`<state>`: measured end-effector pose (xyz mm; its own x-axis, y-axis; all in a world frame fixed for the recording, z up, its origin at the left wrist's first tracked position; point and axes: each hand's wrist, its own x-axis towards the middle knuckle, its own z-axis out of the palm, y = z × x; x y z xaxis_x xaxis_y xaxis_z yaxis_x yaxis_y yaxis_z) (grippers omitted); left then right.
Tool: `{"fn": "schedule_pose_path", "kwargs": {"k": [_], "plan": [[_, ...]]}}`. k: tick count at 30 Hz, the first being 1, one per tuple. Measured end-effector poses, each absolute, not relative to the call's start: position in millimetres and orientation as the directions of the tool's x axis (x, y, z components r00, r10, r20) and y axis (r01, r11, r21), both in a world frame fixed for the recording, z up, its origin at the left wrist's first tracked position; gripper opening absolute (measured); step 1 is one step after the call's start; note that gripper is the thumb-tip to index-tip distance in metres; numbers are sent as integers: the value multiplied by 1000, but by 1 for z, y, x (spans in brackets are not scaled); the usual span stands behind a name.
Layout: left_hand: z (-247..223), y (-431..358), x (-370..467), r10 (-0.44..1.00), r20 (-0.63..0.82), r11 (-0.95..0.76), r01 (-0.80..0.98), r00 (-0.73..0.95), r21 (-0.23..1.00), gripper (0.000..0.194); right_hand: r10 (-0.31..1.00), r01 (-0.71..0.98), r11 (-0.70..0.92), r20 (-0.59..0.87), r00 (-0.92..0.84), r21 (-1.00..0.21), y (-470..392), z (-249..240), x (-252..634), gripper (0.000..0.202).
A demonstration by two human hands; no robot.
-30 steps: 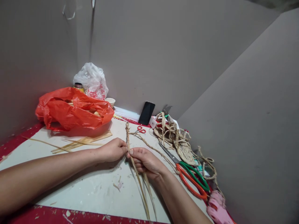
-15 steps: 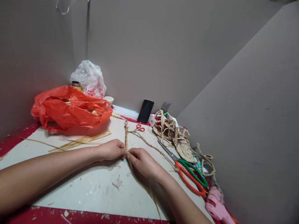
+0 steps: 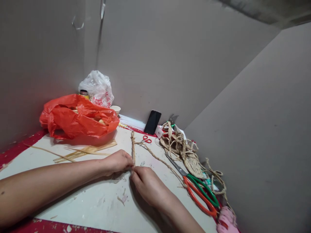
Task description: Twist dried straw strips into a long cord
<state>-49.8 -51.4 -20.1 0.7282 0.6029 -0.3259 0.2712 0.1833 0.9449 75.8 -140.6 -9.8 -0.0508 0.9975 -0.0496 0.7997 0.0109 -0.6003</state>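
A braided straw cord lies on the white table top and runs away from me toward the back wall. My left hand pinches its near end from the left. My right hand is closed just to the right, its fingertips meeting the left hand at the braid's end. The loose straw strands lie hidden under my right hand and forearm. A thinner twisted strand branches off the braid to the right.
A red plastic bag and a white bag sit at the back left, with loose straw strips in front. A phone leans on the wall. Small red scissors, woven straw sandals, large orange-and-green scissors and a pink tool lie to the right.
My right hand has turned palm down and slid nearer to me, covering the loose strands that hung below it before. The left hand keeps its pinch on the braid.
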Motion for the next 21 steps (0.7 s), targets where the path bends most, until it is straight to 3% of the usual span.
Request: {"fn": "schedule_pose_path", "kwargs": {"k": [5, 9, 10, 13, 15, 18, 21], "plan": [[-22, -51, -50, 633, -297, 132, 279, 715, 951, 21, 995, 880, 43, -60, -81, -474, -153, 0, 70, 28], [-18, -50, -51, 619, -295, 182, 233, 728, 955, 21, 919, 745, 71, -247, -308, -664, -155, 20, 86, 32], [-17, -50, -52, 607, -294, 207, 210, 739, 956, 22, 921, 694, 23, -255, -294, -719, -152, 23, 92, 35], [-12, -51, -54, 573, -289, 260, 164, 767, 952, 27, 997, 535, -81, -78, 27, -841, -136, 16, 106, 42], [-12, -51, -55, 555, -281, 271, 149, 783, 951, 30, 990, 409, -102, -51, 134, -907, -126, 4, 107, 40], [-15, -51, -55, 546, -253, 256, 129, 799, 958, 29, 978, 182, -207, -207, 20, -961, -119, -15, 98, 41], [-19, -52, -55, 580, -263, 206, 173, 771, 963, 26, 936, 83, -334, -341, -91, -939, -119, -25, 91, 42]]}}
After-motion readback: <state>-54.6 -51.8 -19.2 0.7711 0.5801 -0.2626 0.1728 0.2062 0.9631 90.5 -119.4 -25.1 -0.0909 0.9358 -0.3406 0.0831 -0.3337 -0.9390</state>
